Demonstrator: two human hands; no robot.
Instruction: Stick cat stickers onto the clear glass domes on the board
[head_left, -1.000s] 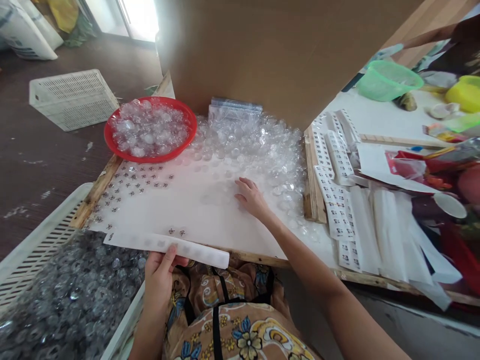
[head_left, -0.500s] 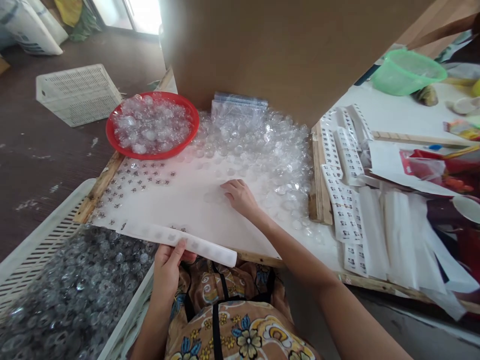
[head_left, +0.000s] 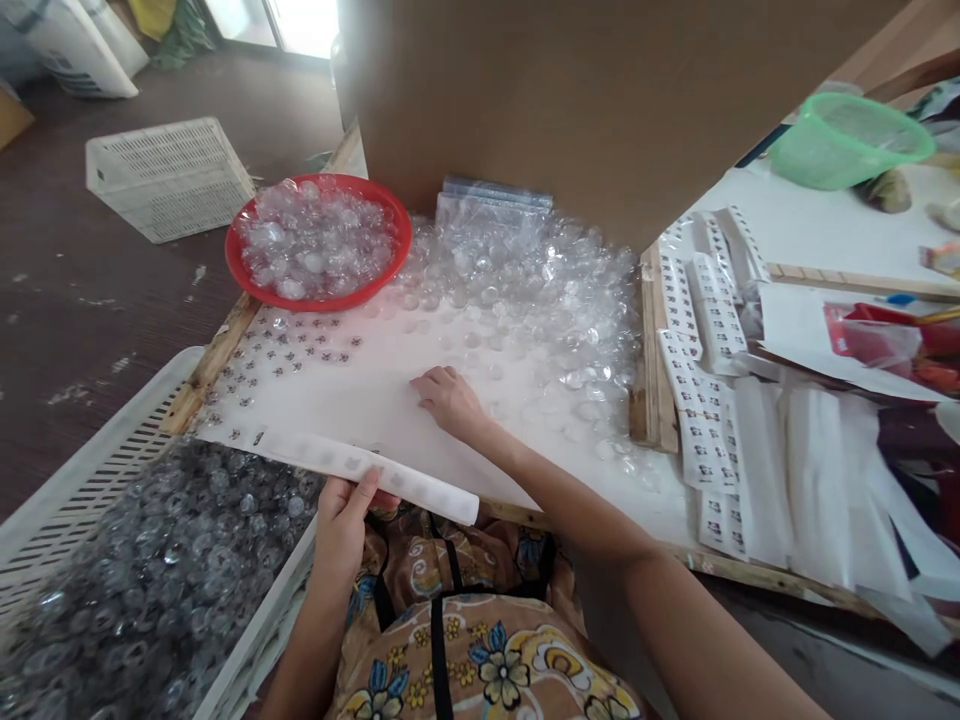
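Observation:
My left hand (head_left: pixel 349 510) pinches a folded white sticker strip (head_left: pixel 420 487) at the front edge of the white work surface (head_left: pixel 322 400). Dark printed marks show faintly through the strip. Over the middle of the surface is my right hand (head_left: pixel 448 400), its fingers curled together; whatever lies between the fingertips is too small to make out. Clear plastic discs (head_left: pixel 577 330) are spread behind and to the right of that hand. Small printed stickers or discs with dark marks (head_left: pixel 281 350) lie at the left of the surface.
A red tray (head_left: pixel 409 240) heaped with clear pieces stands at the back left. Below left is a white crate (head_left: pixel 161 400) full of clear pieces. Sticker sheets (head_left: pixel 697 400) lie beyond a wooden edge (head_left: pixel 652 360) on the right. A large cardboard panel (head_left: pixel 540 100) rises behind.
My right hand has moved left and slightly down over the white surface, closer to the strip. My left hand keeps its hold on the strip. The whole view has shifted slightly.

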